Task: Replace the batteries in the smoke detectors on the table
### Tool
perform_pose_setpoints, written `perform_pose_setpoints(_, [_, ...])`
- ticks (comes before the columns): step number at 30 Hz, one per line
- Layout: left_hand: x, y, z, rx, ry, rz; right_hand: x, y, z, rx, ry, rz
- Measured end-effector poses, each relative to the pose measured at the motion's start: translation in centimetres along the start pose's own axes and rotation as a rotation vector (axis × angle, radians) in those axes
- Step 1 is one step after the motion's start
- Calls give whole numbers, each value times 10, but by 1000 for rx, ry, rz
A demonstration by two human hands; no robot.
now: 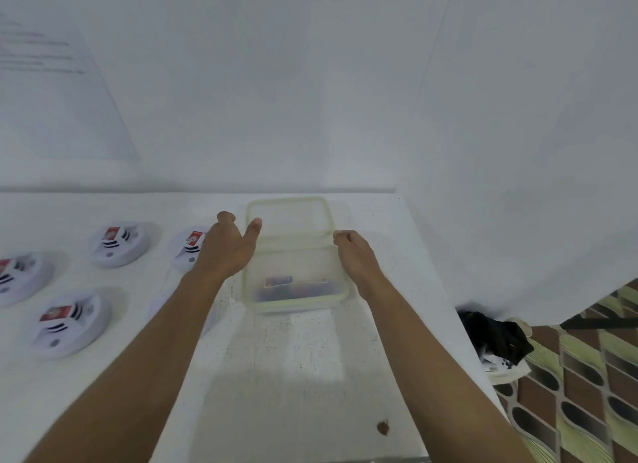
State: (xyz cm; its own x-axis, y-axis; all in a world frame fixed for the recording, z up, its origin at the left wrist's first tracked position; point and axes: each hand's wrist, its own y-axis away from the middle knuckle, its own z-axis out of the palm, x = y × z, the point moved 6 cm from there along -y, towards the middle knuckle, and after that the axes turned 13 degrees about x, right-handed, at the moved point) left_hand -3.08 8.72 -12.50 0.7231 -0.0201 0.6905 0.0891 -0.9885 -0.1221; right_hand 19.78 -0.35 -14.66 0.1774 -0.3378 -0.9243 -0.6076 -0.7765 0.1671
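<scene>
1. Nearest on the white desk (pixel 293 376) is a small brown mark (pixel 383 427); both bare forearms reach forward over the scuffed top.
2. Farther in stands a translucent plastic box (pixel 297 305), open, with a few coloured batteries (pixel 279 281) lying in its bottom. Their labels are too blurred to read.
3. The left hand (pixel 226 252) hovers at the box's left side with its grip apart: fingers spread, thumb out, holding nothing.
4. The right hand (pixel 357 255) is at the box's far right corner with its fingers curled. Whether its grip is pinching the rim or lid there, I cannot tell.
5. The lid (pixel 288 217) is off the box and sits just behind it.
6. To the left lie the smoke detectors (pixel 67 324), the task's things. Four show plainly, one partly behind the left hand, and each has a red-labelled battery (pixel 55 312) in its open bay. The red labels carry print, but none of it is legible.
7. Judging progress: the box of batteries is open and the detectors' bays are exposed. Whether the red cells are old or fresh cannot be told, so how many swaps are finished is unclear. Nothing is in hand, so I judge a swap is yet to start.
8. Farthest, a sheet (pixel 51 82) on the wall bears lines of writing, all unreadable.
</scene>
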Motion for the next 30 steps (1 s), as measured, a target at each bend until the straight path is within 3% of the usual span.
perform_pose_setpoints(3, [-10, 18, -6, -5, 23, -12, 13, 15, -4, -14, -31, 24])
perform_pose_setpoints(8, [-26, 50, 2, -161, 67, -96, 27, 36, 3, -35, -31, 1])
perform_pose_setpoints(20, [-28, 67, -11, -110, 70, -75, 23, 53, 4, -52, -25, -7])
perform_pose_setpoints(25, [-20, 63, -21, 57, 42, 10, 11, 52, -4, -26, -38, 6])
perform_pose_setpoints(30, [18, 60, -58, 228, 195, 179, -40, 63, -23, 72, -177, -185])
